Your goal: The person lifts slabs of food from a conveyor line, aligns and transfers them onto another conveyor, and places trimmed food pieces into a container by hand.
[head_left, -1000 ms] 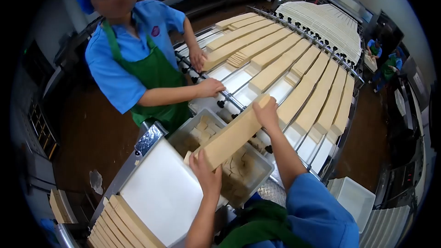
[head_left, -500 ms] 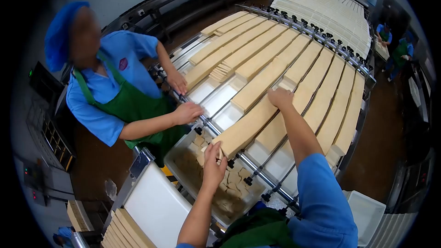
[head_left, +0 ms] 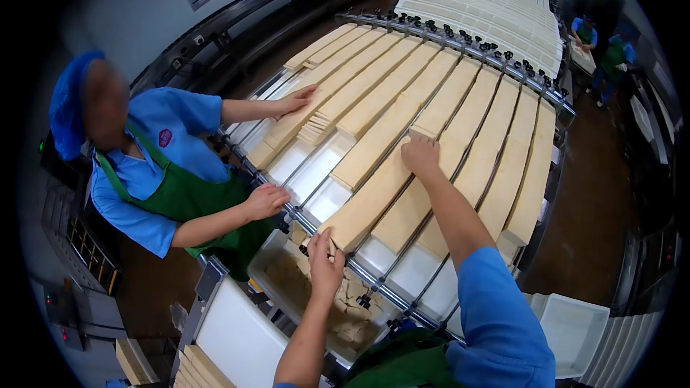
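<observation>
A long row of pale cream-coloured thin pieces (head_left: pixel 374 201), packed on edge, lies along a lane of the slatted table. My left hand (head_left: pixel 325 266) is at its near end beside the metal bar, fingers bent, with a bit of pale material at the fingertips. Farther up, my right hand (head_left: pixel 421 156) has its fingers curled down onto the same row, close to the end of a neighbouring row (head_left: pixel 449 104). Under my left hand is a plastic bin (head_left: pixel 259 266) with broken pale pieces (head_left: pixel 356 309).
A co-worker (head_left: pixel 165 165) in a blue cap and green apron stands at left, one hand on another row (head_left: pixel 287 129). The metal bar (head_left: pixel 384 291) with black knobs crosses the near edge. White trays (head_left: pixel 571 330) stand at lower right; more people (head_left: pixel 614 61) are far right.
The co-worker's far hand has moved up onto a row, whose near end now lies closer to the bar. My hands keep nearly the same places on my row; the view has shifted.
</observation>
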A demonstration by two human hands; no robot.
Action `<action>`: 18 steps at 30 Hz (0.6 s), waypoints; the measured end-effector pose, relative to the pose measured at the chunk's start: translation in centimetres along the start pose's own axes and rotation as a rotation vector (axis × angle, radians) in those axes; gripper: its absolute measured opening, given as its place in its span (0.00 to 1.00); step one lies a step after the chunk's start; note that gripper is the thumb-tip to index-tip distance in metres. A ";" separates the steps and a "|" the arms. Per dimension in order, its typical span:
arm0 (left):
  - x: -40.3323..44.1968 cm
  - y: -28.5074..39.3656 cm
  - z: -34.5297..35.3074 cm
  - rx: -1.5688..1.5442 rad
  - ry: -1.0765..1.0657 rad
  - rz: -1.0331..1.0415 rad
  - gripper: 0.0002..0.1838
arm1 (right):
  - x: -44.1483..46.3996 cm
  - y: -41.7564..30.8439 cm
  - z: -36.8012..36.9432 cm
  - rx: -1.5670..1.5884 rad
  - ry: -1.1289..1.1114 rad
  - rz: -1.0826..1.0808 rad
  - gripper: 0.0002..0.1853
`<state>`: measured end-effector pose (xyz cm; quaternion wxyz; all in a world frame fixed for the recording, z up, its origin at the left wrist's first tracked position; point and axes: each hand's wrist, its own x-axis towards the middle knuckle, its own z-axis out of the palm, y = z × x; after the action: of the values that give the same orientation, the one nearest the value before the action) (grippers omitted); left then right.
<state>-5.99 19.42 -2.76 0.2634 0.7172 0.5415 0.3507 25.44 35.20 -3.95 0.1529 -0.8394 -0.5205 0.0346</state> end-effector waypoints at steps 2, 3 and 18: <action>0.2 -0.1 0.5 -0.072 0.005 -0.030 0.26 | 0.0 0.1 -0.3 0.050 -0.019 0.002 0.24; 0.5 0.0 0.7 -0.073 0.005 -0.024 0.26 | -0.3 0.0 -0.5 0.009 -0.011 0.012 0.23; -6.9 -2.8 -3.5 -0.122 0.329 -0.128 0.23 | -26.0 -8.1 -2.1 0.389 -0.156 -0.651 0.33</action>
<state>-11.50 13.56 -4.22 0.2363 0.5971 0.5994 0.4779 7.02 15.06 -2.16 0.2722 -0.5805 -0.7534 0.1459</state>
